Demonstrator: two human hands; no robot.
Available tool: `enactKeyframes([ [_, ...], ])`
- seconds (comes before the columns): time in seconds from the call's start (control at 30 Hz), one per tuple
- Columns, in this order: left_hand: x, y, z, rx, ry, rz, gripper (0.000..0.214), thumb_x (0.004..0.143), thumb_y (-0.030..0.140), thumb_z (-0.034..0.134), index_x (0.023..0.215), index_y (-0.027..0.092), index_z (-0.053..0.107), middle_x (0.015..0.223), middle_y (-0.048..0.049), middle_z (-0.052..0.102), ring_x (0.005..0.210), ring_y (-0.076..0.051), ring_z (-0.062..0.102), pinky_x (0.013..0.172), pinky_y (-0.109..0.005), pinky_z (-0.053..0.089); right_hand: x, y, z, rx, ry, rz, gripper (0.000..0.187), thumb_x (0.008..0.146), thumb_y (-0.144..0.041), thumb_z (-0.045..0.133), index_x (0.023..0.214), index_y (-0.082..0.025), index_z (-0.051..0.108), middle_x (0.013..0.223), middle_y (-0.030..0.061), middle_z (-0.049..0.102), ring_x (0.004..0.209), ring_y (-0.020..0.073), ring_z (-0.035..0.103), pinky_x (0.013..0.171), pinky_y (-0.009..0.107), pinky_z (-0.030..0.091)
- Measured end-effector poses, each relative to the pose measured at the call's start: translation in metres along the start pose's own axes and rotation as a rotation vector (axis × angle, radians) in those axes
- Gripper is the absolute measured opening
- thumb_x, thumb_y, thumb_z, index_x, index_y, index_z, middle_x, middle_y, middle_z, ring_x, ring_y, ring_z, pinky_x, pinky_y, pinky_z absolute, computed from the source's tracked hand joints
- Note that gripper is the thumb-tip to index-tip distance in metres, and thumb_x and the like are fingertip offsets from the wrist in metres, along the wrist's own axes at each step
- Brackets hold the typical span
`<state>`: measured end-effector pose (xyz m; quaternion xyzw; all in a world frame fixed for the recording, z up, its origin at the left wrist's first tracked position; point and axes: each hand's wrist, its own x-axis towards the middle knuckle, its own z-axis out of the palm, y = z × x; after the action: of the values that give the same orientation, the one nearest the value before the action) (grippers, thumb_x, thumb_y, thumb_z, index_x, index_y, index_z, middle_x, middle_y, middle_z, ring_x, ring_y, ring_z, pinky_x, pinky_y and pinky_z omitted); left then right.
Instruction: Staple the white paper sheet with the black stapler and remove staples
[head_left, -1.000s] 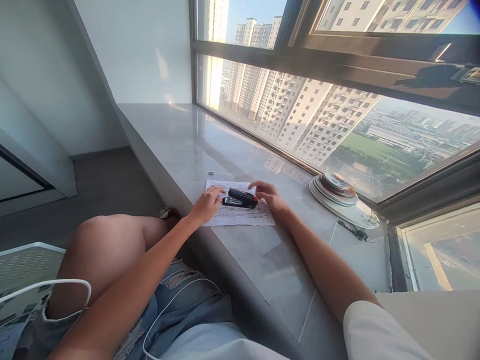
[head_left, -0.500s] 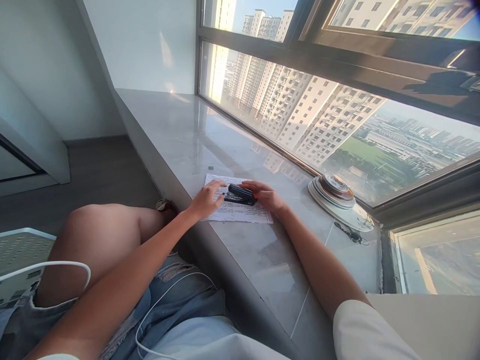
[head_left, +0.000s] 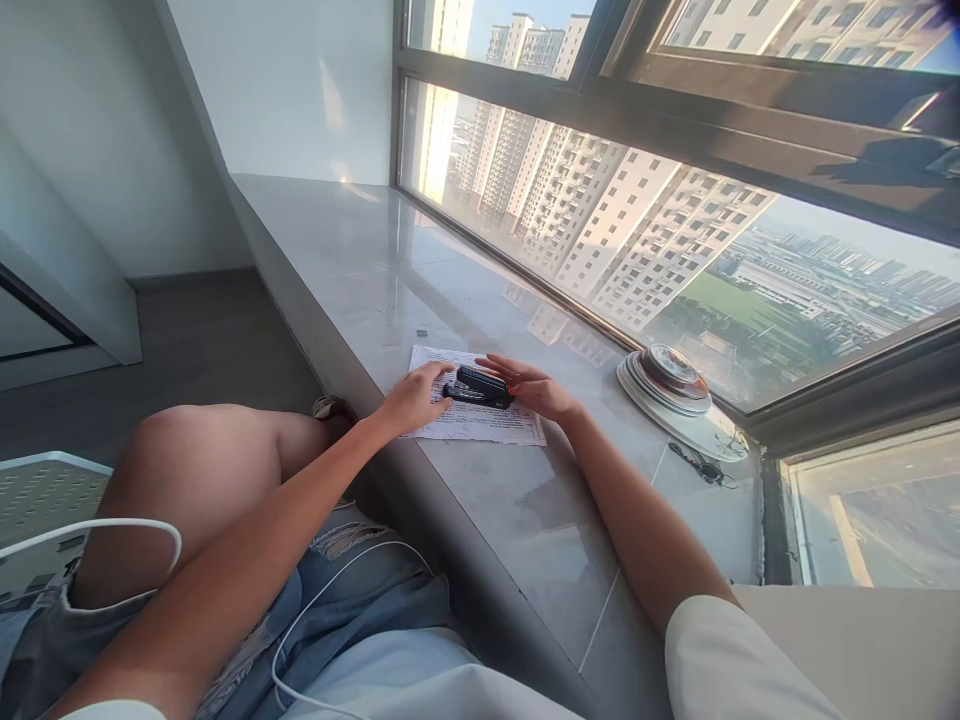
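Note:
A black stapler (head_left: 484, 388) with an orange-red spot at its right end rests on a printed sheet of paper (head_left: 480, 430). Its upper arm is raised off the base at the left end. My left hand (head_left: 411, 402) is at that left end, thumb and forefinger apart on either side of the tip; whether they touch it I cannot tell. At the hinge end is my right hand (head_left: 541, 392), its fingers stretched out along the stapler's far side, apparently touching it. The right thumb is mostly hidden.
The sheet lies on a glossy grey window ledge (head_left: 337, 250). A tiny staple strip (head_left: 421, 333) sits beyond the paper. To the right are stacked plates (head_left: 667, 385) and a dark key-ring-like item (head_left: 705, 466). A white cable (head_left: 315, 610) crosses my lap.
The fingers of my right hand have straightened and lifted away from their curl at the hinge end. My left hand and the stapler have barely shifted.

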<state>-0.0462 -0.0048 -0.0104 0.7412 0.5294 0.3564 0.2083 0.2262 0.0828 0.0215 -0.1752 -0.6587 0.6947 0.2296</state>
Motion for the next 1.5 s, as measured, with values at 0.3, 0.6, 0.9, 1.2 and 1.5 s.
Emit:
enactKeyframes([
  [0.3, 0.001, 0.003, -0.001, -0.028, 0.032, -0.027, 0.047, 0.088, 0.026, 0.063, 0.134, 0.023, 0.056, 0.133, -0.0093, 0.066, 0.127, -0.028, 0.061, 0.105, -0.042, 0.052, 0.006, 0.008, 0.003, -0.22, 0.117, -0.079, 0.052, 0.088, -0.042, 0.063, 0.138, -0.028, 0.064, 0.148, 0.0036, 0.059, 0.141, 0.0313, 0.049, 0.12, 0.05, 0.037],
  [0.6, 0.003, -0.001, -0.005, -0.095, 0.083, -0.047, 0.053, 0.084, 0.023, 0.066, 0.136, 0.021, 0.055, 0.138, -0.0116, 0.063, 0.131, -0.029, 0.058, 0.111, -0.047, 0.048, 0.006, 0.017, 0.02, -0.909, 0.313, -0.158, 0.038, 0.088, -0.047, 0.071, 0.117, -0.022, 0.072, 0.099, 0.0044, 0.075, 0.09, 0.0249, 0.068, 0.088, 0.042, 0.055],
  [0.9, 0.012, -0.002, -0.011, -0.615, 0.355, -0.345, 0.036, 0.085, 0.018, 0.061, 0.121, 0.021, 0.065, 0.137, -0.0121, 0.065, 0.127, -0.029, 0.063, 0.105, -0.045, 0.054, 0.007, 0.022, 0.036, -1.178, 0.335, -0.449, 0.036, 0.099, -0.04, 0.056, 0.131, -0.029, 0.069, 0.136, 0.0082, 0.068, 0.138, 0.0315, 0.055, 0.117, 0.054, 0.043],
  [1.2, 0.014, -0.001, -0.014, -1.196, 0.243, -0.448, 0.011, 0.086, 0.01, 0.065, 0.095, 0.012, 0.07, 0.096, -0.0102, 0.075, 0.099, -0.021, 0.075, 0.111, -0.043, 0.054, 0.002, 0.03, 0.029, -1.254, 0.277, -0.424, 0.034, 0.105, -0.035, 0.048, 0.134, -0.033, 0.067, 0.137, 0.0042, 0.068, 0.146, 0.0285, 0.046, 0.121, 0.057, 0.035],
  [1.5, 0.012, -0.015, -0.005, -1.191, 0.27, -0.502, 0.005, 0.087, 0.013, 0.072, 0.092, 0.01, 0.072, 0.097, -0.0132, 0.076, 0.103, -0.023, 0.075, 0.112, -0.043, 0.054, 0.004, 0.026, 0.032, -1.258, 0.38, -0.464, 0.032, 0.102, -0.03, 0.051, 0.127, -0.031, 0.071, 0.131, 0.0062, 0.071, 0.139, 0.0309, 0.054, 0.118, 0.057, 0.039],
])
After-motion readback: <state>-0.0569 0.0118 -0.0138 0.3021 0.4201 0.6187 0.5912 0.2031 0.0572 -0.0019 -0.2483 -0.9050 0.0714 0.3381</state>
